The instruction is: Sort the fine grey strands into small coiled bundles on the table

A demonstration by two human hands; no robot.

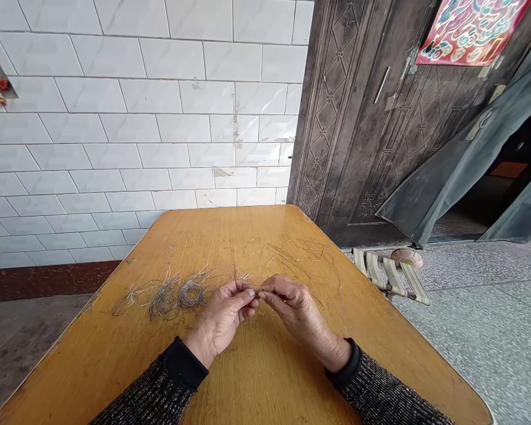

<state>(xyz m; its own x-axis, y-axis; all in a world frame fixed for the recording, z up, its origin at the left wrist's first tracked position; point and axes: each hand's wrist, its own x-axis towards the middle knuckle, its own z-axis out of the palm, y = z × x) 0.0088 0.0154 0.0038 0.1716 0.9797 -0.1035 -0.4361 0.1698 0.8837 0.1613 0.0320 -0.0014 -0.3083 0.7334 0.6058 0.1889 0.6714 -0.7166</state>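
Observation:
Over the middle of the wooden table [265,378], my left hand [225,314] pinches a thin brown wire [252,288] between thumb and forefinger. My right hand [295,308] grips the same wire with its fingertips, almost touching the left ones. One short end of wire sticks up above my left hand. To the left lie several loose coils of silvery grey wire [192,293], partly tangled together. Beyond my right hand, thin reddish-brown wires [287,252] are spread loosely across the tabletop.
A white tiled wall [159,118] stands behind the table. At the right are a dark carved door [336,130] and a grey-green curtain [451,177]. A folding stool with striped webbing [392,274] is beside the table's right edge, near a pale round object [407,257].

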